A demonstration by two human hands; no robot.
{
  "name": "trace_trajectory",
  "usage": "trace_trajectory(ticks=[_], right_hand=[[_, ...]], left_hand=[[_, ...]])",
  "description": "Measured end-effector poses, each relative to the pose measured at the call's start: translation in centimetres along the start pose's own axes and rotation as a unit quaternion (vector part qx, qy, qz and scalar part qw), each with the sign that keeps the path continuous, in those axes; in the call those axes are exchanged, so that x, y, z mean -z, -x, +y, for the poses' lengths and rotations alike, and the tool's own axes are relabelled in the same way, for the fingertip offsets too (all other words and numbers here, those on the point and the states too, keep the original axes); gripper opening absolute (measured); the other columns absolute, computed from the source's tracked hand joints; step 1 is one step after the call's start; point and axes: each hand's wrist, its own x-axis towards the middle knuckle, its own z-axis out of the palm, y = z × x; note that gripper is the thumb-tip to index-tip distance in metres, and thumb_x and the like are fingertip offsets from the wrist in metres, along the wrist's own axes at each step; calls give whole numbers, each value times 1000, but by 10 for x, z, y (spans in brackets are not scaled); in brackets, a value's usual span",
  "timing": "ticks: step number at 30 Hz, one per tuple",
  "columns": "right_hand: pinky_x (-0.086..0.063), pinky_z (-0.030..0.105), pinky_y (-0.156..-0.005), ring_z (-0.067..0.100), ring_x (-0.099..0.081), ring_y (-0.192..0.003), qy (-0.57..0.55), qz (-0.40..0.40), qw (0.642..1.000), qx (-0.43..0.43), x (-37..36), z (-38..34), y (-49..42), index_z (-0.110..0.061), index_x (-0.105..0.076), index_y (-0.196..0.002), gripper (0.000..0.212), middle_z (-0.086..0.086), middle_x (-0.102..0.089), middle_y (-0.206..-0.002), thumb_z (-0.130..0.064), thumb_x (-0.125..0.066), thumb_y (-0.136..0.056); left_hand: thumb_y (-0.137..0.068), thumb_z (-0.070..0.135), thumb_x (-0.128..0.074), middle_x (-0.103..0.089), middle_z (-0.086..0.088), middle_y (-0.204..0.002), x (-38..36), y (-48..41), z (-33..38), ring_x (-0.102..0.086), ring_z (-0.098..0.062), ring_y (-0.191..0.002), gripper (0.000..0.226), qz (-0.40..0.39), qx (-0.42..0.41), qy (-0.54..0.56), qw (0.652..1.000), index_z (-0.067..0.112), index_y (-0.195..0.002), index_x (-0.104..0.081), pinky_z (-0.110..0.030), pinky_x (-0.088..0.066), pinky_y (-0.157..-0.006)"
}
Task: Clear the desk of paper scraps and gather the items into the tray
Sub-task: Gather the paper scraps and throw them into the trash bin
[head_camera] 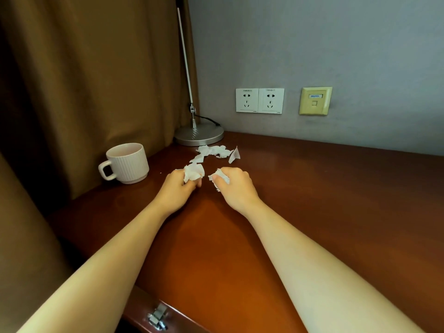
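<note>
Scraps (211, 151) crosswise, left hand (177, 187), right hand (236, 186) clutching

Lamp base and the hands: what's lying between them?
Loose paper scraps lie on the desk between the lamp base and the left hand and right hand, shown in the head view.

desk (336, 200) stretching open right of the right hand (236, 191), paper scraps (213, 151) lying just beyond both hands, lamp base (199, 135) blocking farther back, mug (128, 163) standing left of the left hand (177, 191), curtain (84, 80) hanging close behind it
</note>
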Motion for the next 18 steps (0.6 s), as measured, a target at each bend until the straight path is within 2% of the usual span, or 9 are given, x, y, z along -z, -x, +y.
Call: trace_trajectory(ticks=[3, 6, 8, 13, 18], right_hand=[[-36, 27, -58, 15, -49, -68, -9, 16, 1000, -3, 6, 5, 3, -29, -41, -58, 38, -8, -47, -63, -26, -46, -96], [-34, 25, -56, 14, -49, -70, -10, 31, 999, -15, 17, 13, 10, -31, -41, -59, 38, -10, -47, -64, -27, -45, -96], [-34, 26, -57, 14, -49, -70, -12, 43, 999, -21, 27, 19, 17, -30, -41, -58, 38, -10, -46, -63, -27, -46, -96], [-40, 29, -66, 14, -54, -74, 5, 57, 998, -32, 58, 31, 52, -33, -45, -61, 36, -11, -51, -67, -29, -44, -96], [-47, 24, -71, 12, -62, -82, 3, 85, 995, -54, 105, 42, 103, -25, -60, -72, 30, -5, -65, -82, -27, -43, -97]], left_hand=[[-96, 11, -44, -49, -1, -62, -4, 3, 6, -44, -13, -59, 35, 10, 21, 33, 999, 15, -65, -60, -27, -36, -61], [-96, 15, -44, -43, -1, -57, -13, 8, 17, -40, -14, -55, 38, 13, 50, 99, 994, 16, -62, -60, -30, -34, -60], [-97, 18, -44, -40, 2, -52, -21, 14, 28, -37, -11, -50, 40, 6, 56, 138, 989, 16, -60, -59, -25, -34, -56], [-99, 25, -40, -34, 8, -44, -43, 33, 68, -30, -5, -39, 40, -41, 64, 202, 976, 11, -64, -55, -16, -30, -43], [-98, 23, -42, -31, 7, -41, -69, 53, 112, -26, -7, -36, 40, -120, 63, 232, 963, 10, -62, -51, -18, -24, -39]])
